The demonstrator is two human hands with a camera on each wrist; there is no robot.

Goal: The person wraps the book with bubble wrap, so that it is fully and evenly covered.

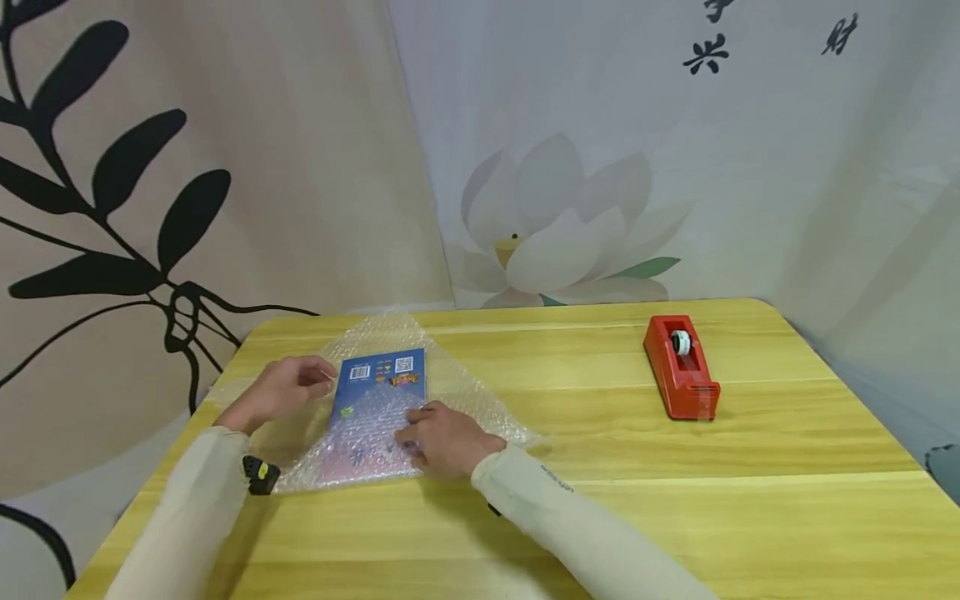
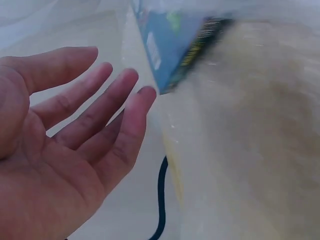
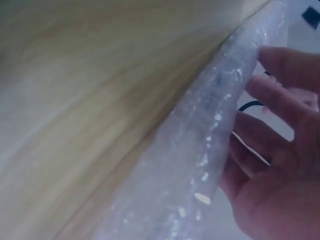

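Note:
A blue book (image 1: 382, 377) with a barcode and a QR code lies on a sheet of bubble wrap (image 1: 468, 383). A fold of the wrap covers the book's lower part, while its top end shows bare. My right hand (image 1: 448, 440) presses on the wrapped part near the book's right edge, its fingers spread along the plastic in the right wrist view. Beside the book's upper left edge is my left hand (image 1: 288, 390), holding nothing. In the left wrist view its fingers (image 2: 92, 110) are loosely extended close to a corner of the book.
On the right side of the wooden table (image 1: 765, 517) stands a red tape dispenser (image 1: 682, 371) with a roll of tape in it. Behind the table hangs a curtain (image 1: 337, 167) printed with leaves and a lotus.

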